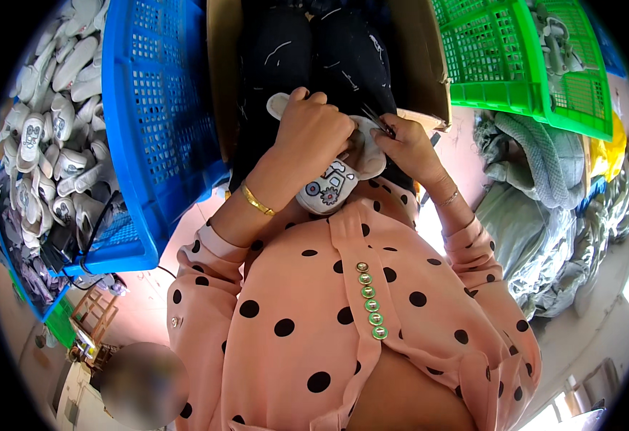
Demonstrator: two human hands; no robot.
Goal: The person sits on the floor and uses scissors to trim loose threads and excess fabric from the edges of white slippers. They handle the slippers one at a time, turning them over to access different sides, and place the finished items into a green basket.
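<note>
Over my lap, my left hand (314, 128) is closed on a small white fabric shoe (329, 188). Its toe points toward my body and carries a printed design with wheels and a cloud. A pale rounded piece (278, 106), perhaps another shoe or sole, shows beyond my left fingers. My right hand (408, 147) grips small pointed scissors (373, 118) with thin metal blades and a dark handle, close to the shoe's opening. Those blades point up and to the left. The left fingertips are partly hidden behind the hand and shoe.
On my left stands a blue plastic crate (160, 108), beside a heap of white shoes (48, 151). A cardboard box (426, 43) surrounds my legs. At the right are a green crate (490, 57), grey fabric (544, 158) and pale plastic sacks (523, 237).
</note>
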